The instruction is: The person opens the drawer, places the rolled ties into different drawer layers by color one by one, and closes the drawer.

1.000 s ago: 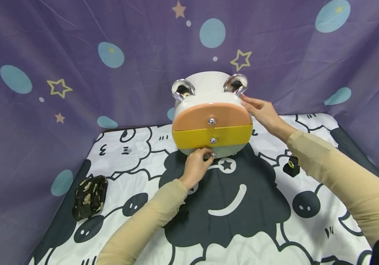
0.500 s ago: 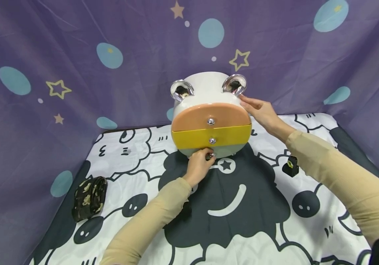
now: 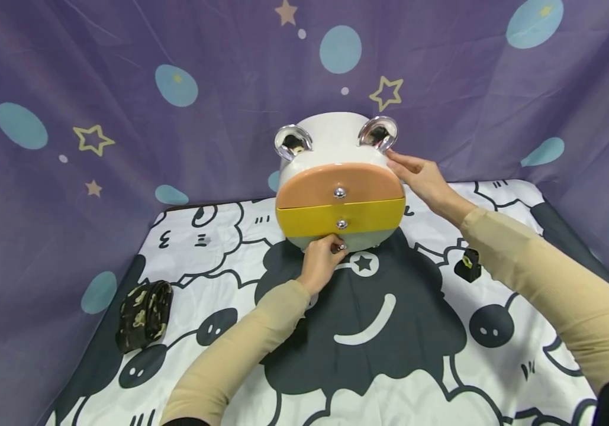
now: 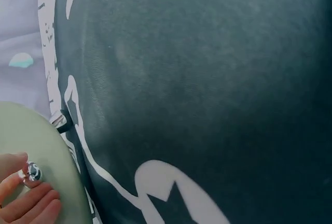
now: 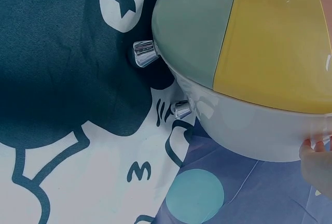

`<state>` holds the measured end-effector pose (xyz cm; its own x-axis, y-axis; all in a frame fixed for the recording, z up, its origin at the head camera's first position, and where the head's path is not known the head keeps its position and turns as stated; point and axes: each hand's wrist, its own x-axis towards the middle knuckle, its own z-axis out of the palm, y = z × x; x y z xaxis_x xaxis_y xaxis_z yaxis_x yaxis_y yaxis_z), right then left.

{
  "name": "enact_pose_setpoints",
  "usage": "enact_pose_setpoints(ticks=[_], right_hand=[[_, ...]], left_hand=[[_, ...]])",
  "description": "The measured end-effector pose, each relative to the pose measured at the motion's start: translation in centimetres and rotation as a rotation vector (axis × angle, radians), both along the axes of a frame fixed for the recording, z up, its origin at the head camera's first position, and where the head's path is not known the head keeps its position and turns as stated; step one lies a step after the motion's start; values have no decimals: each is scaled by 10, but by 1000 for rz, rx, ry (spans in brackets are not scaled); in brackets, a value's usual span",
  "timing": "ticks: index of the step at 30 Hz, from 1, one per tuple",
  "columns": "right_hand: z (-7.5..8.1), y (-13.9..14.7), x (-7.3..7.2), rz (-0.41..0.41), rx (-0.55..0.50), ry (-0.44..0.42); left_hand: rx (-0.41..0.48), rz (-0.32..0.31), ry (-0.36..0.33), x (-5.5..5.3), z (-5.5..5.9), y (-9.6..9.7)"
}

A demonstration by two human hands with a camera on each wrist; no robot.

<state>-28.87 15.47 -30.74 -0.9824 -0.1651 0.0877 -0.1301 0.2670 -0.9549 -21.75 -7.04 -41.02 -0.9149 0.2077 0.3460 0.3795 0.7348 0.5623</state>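
Note:
A white drawer box (image 3: 336,133) shaped like an animal head, with chrome eyes, stands upright at the back of the covered table. Its front has an orange drawer (image 3: 309,192), a yellow drawer (image 3: 309,222) and a pale green bottom drawer (image 3: 370,240), all flush with the front. My left hand (image 3: 321,263) pinches the bottom drawer's round chrome knob (image 4: 35,171) between thumb and fingers. On the box's right side, just below the eye, rest the fingers of my right hand (image 3: 425,180), fairly straight; the right wrist view shows them against the white wall.
Chrome feet (image 5: 145,53) hold the box off the black-and-white patterned cloth (image 3: 219,254). A folded dark pouch with a pale print (image 3: 145,316) lies at the left. Near my right forearm sits a small black object (image 3: 467,266). A purple curtain (image 3: 229,148) hangs behind.
My left wrist and forearm have shifted slightly right while the fingers stay at the bottom knob. The right hand and the box keep their places.

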Motion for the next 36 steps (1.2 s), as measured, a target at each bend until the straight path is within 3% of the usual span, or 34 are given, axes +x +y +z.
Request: enact_pose_setpoints(ticks=[14, 28, 36], right_hand=[[0, 1, -1, -10, 17, -5], [2, 0, 0, 13, -4, 2], [2, 0, -1, 13, -6, 1]], left_hand=[[-32, 16, 43, -3, -2, 2], [-24, 30, 31, 0, -1, 3], [-34, 33, 62, 3, 0, 4]])
